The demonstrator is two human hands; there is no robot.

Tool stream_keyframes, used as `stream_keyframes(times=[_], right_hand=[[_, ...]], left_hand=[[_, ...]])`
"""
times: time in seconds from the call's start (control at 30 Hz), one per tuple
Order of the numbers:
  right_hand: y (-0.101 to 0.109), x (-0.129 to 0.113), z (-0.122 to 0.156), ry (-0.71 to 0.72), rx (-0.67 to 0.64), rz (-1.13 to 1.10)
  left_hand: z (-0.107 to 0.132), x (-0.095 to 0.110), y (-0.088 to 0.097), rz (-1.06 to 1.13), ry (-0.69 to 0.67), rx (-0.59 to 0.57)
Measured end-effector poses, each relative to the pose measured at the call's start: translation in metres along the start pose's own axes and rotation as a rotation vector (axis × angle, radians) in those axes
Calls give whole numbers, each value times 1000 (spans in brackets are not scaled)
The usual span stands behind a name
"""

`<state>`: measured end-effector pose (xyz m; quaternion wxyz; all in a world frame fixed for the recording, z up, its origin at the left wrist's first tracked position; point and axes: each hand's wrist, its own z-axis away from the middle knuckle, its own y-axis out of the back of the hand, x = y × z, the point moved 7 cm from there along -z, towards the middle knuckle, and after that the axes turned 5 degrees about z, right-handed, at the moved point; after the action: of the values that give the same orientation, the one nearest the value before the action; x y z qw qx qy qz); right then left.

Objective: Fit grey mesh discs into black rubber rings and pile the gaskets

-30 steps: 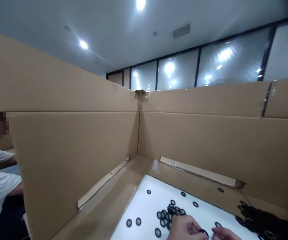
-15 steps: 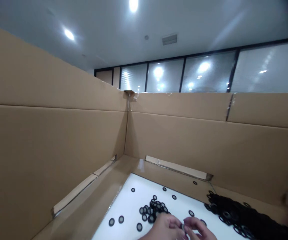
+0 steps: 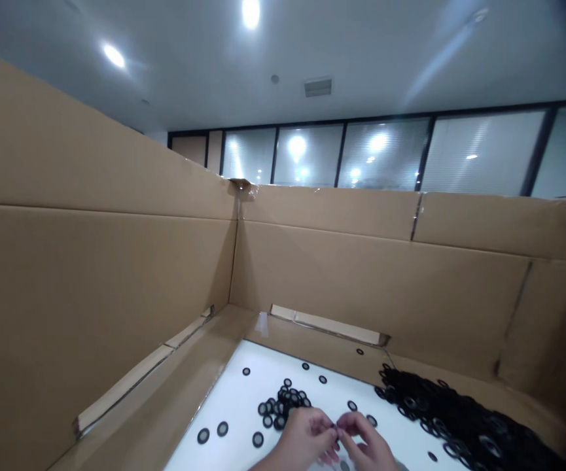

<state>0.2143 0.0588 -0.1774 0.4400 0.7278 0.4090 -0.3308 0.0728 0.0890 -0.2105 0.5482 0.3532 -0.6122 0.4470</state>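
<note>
The left hand point(image 3: 307, 437) and right hand point(image 3: 365, 443) pinch 1 small black rubber ring point(image 3: 334, 426) between their fingertips — it looks light and soft, best held by the rim.

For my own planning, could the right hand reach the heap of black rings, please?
Probably yes: the right hand sits near the heap, with only white surface and a few loose rings between them.

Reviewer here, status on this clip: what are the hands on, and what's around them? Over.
Left hand and right hand pinching a small black ring, mostly hidden. Black ring cluster just beyond the hands. Larger black ring heap to the right.
</note>
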Motion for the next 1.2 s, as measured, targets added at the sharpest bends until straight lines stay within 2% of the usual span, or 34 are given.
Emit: stream_keyframes(times=[0.07, 0.27, 0.4, 0.53, 0.7, 0.8, 0.87, 0.97, 1.07, 1.13, 1.2], right_hand=[[1, -1, 1, -57, -4, -52], [-6, 5, 3, -211, -129, -186], [-12, 13, 7, -268, -111, -232], [-15, 9, 7, -257, -72, -259], [-9, -14, 2, -168, -45, -257], [0, -39, -11, -92, -55, -228], [10, -66, -25, -36, -69, -199], [31, -125, -44, 97, -108, -91], [51, -197, -47, 240, -129, -19], [63, -239, -37, 336, -86, -1], [70, -266, -22, 415, -14, -53]], left_hand=[[1, 1, 3, 0, -5, 20], [3, 9, 12, 16, -26, 8], [6, 15, 11, 21, -26, -44], [11, 22, 4, 7, -34, -103], [18, 40, -3, -61, -98, -120], [20, 72, -4, -139, -186, -108], [23, 107, -5, -200, -252, -132], [36, 174, -8, -294, -349, -168], [68, 248, -14, -524, -557, -143], [91, 279, -15, -531, -610, -119], [109, 293, -13, -450, -631, -87]])
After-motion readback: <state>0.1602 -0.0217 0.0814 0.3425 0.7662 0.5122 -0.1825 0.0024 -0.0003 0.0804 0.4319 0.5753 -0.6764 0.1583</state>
